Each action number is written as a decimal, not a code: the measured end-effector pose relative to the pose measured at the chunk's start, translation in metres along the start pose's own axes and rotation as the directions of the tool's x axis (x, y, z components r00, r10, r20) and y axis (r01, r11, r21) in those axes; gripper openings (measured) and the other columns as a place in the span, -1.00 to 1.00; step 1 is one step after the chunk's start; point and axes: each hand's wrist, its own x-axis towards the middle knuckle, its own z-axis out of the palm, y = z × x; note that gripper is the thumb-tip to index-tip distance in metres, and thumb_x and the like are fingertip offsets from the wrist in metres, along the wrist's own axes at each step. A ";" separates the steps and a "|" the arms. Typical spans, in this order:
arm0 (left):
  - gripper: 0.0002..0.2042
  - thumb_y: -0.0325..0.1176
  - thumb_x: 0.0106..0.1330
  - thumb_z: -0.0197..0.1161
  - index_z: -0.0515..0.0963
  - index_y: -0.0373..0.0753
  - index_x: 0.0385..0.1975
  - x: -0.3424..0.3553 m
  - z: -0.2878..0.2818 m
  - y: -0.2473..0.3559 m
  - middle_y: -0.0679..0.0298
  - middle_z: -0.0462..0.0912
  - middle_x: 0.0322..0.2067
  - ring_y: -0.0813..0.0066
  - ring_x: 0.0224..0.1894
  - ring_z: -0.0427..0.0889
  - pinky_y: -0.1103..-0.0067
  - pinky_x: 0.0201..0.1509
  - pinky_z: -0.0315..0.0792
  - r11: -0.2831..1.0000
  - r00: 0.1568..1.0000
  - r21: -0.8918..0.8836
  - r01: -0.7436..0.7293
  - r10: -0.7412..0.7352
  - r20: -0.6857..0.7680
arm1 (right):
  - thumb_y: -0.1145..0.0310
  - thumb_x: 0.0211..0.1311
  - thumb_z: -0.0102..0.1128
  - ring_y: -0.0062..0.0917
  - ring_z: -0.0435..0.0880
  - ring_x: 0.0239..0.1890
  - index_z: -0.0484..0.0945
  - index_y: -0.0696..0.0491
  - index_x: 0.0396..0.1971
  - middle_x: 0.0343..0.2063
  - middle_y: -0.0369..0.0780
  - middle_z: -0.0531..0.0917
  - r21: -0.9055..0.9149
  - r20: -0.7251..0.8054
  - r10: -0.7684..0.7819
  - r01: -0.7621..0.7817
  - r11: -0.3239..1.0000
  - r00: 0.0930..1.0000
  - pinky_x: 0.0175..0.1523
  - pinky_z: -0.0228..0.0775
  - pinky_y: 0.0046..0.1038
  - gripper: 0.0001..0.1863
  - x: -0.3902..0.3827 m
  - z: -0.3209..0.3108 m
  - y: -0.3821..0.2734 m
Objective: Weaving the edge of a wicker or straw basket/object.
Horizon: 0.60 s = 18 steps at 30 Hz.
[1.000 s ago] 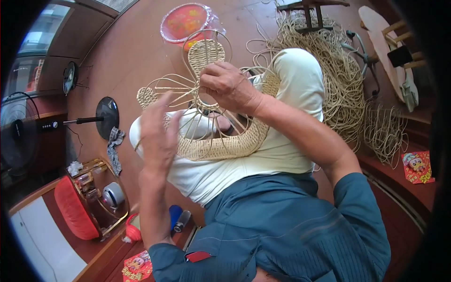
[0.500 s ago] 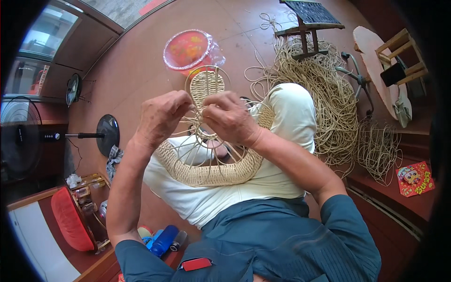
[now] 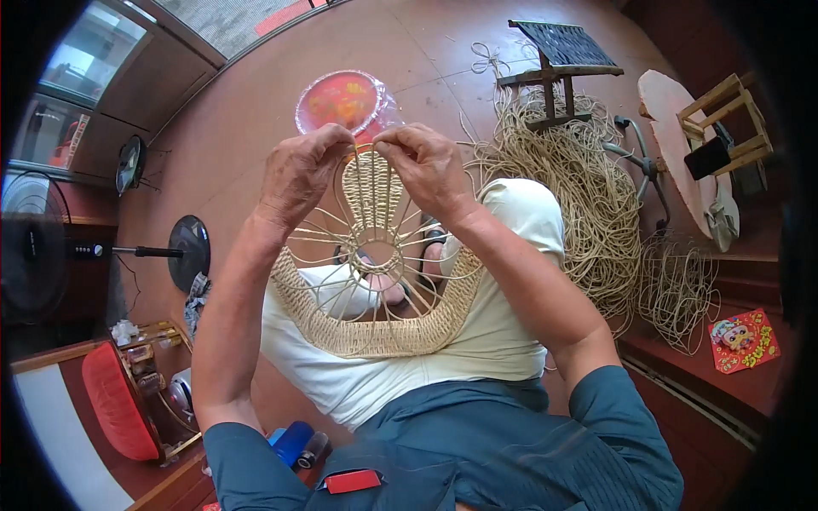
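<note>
Both L hand (image 3: 300,175) & R hand (image 3: 429,170) pinch weave (image 3: 375,338) at top, fingertips tog; bucket (image 3: 341,102) part-hid behind, rope (image 3: 588,217) on R

Arms (image 3: 537,264) bent, left grip (image 3: 305,170) pinched, right grip (image 3: 429,168) pinched

Illumination moderate, daylight-like; brightest at upper left, where the window (image 3: 89,55) is washed out to pale blue-white. Diffuse sheen on the floor (image 3: 409,51) toward the top; small glints on plastic film (image 3: 390,111) around the red bucket (image 3: 339,98). White trousers (image 3: 477,341) near overexposure at the knee (image 3: 524,204), soft shading in folds. Right margin dim, detail lost. Left hand (image 3: 298,170) and right hand (image 3: 426,166) fairly sharp; fan (image 3: 34,243) hazy. Fisheye: straight edges bow outward, corners black
</note>
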 end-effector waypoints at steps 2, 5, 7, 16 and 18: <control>-0.90 -0.28 0.51 0.40 0.68 -0.08 -0.10 -0.001 0.006 -0.002 0.20 0.82 -0.31 0.10 -0.23 0.83 0.30 -0.16 0.64 0.997 0.999 -0.065 0.037 -0.037 -0.001 | 0.42 0.45 0.45 -0.51 0.78 -0.25 0.83 0.12 -0.10 -0.28 -0.20 0.78 -0.088 0.052 -0.071 0.076 0.993 0.996 -0.12 0.61 -0.43 -0.86 0.006 0.001 -0.002; -0.92 -0.29 0.53 0.39 0.67 -0.08 -0.10 0.001 0.014 0.001 0.17 0.82 -0.33 0.08 -0.24 0.84 0.26 -0.18 0.63 0.996 0.998 -0.068 0.056 -0.058 -0.018 | 0.44 0.42 0.46 -0.51 0.79 -0.25 0.83 0.13 -0.13 -0.27 -0.19 0.78 -0.073 0.048 -0.134 0.138 0.988 0.990 -0.13 0.61 -0.42 -0.88 0.010 0.005 0.005; -0.90 -0.28 0.54 0.38 0.66 -0.10 -0.10 0.000 0.014 0.004 0.12 0.81 -0.34 0.06 -0.25 0.83 0.25 -0.19 0.62 0.995 0.995 -0.018 0.095 -0.096 -0.013 | 0.42 0.40 0.44 -0.37 0.81 -0.24 0.82 0.10 -0.18 -0.28 -0.16 0.79 -0.090 0.055 -0.149 0.154 0.984 0.987 -0.10 0.63 -0.34 -0.90 0.012 0.009 0.003; -0.89 -0.38 0.57 0.32 0.73 -0.27 -0.14 0.005 0.012 0.004 0.27 0.65 -0.52 0.60 -0.45 0.61 0.52 -0.31 0.51 0.984 0.992 -0.126 0.125 -0.126 -0.002 | 0.42 0.38 0.42 -0.25 0.84 -0.29 0.76 0.13 -0.21 -0.31 -0.09 0.82 -0.089 0.087 -0.121 0.128 0.988 0.989 -0.15 0.66 -0.29 -0.90 0.010 0.009 -0.007; -0.87 -0.38 0.58 0.32 0.72 -0.30 -0.16 0.008 0.008 0.006 0.31 0.64 -0.52 0.63 -0.44 0.59 0.54 -0.32 0.49 0.963 0.979 -0.178 0.204 -0.199 0.046 | 0.41 0.38 0.45 -0.29 0.85 -0.31 0.76 0.13 -0.20 -0.31 -0.10 0.83 -0.100 0.113 -0.103 0.115 0.988 0.988 -0.18 0.66 -0.31 -0.88 0.011 0.008 -0.006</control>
